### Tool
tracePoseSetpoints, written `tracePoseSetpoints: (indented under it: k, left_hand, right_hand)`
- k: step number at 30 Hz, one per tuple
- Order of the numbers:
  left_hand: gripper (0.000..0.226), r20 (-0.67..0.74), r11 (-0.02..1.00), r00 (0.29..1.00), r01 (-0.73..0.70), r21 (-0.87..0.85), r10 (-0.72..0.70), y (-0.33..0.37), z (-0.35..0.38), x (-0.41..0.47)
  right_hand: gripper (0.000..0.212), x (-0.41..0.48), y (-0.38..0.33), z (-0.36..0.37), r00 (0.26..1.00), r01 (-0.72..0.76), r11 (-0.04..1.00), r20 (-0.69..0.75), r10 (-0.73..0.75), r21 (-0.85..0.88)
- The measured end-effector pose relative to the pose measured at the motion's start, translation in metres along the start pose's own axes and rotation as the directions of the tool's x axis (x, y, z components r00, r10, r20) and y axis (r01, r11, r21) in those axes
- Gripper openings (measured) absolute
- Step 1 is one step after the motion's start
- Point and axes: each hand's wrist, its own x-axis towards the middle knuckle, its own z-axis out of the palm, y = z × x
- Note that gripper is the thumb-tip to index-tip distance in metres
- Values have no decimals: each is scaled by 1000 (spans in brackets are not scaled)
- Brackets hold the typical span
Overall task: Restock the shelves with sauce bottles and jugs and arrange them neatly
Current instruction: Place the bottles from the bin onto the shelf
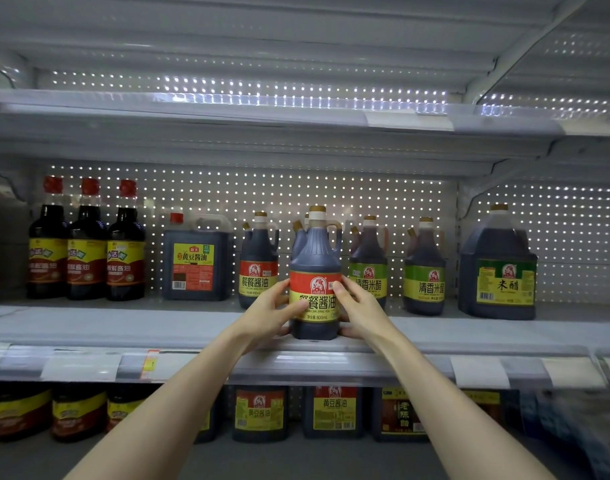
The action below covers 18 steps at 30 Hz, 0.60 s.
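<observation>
Dark sauce jug (315,252) upright on shelf (123,327); left hand (274,308), right hand (360,304), fingers (338,288) curled round its sides

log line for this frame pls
left hand: grips soy sauce bottle | right hand: grips it | bottle: upright, middle shelf front

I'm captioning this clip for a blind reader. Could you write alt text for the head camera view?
A person's left hand and right hand grip a dark soy sauce bottle with a red and yellow label at the front of a grey shelf. Behind it stand similar bottles, green-labelled vinegar bottles and larger jugs; more bottles show below.
</observation>
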Motion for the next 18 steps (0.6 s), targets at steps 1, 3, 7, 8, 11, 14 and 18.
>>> tracePoseSetpoints:
  k: [1, 3, 7, 8, 11, 14, 18]
  left_hand:
    - [60, 3, 1000, 1000, 1, -1, -1, -1, 0, 0]
    - [60, 6, 1000, 1000, -1, 0, 1, -1, 0, 0]
    - [62, -8, 1000, 1000, -1, 7, 1, -2, -1, 0]
    - [62, -14, 1000, 1000, 0, 6, 0, -2, -1, 0]
    - [63, -31, 1000, 1000, -3, 14, 3, -2, -1, -1]
    - [62, -42, 1000, 999, -11, 15, 12, -3, -1, -1]
    - [61, -56, 1000, 998, -17, 22, 18, -5, -2, 0]
  right_hand:
    - [48, 0, 0, 0, 1000, -1, 1000, -1, 1, -1]
    - [49, 0, 1, 0, 1000, 4, 1000, -3, -4, -13]
    - [49, 0, 1, 0, 1000, 17, 999, -12, -18, -38]
    - [49, 0, 2, -1, 1000, 15, 999, -11, -15, -39]
    - [49, 0, 1, 0, 1000, 7, 999, -2, -8, -36]
    - [52, 0, 1, 0, 1000, 5, 999, -3, -6, -42]
    - [55, 0, 1, 0, 1000, -1, 998, -7, 0, -71]
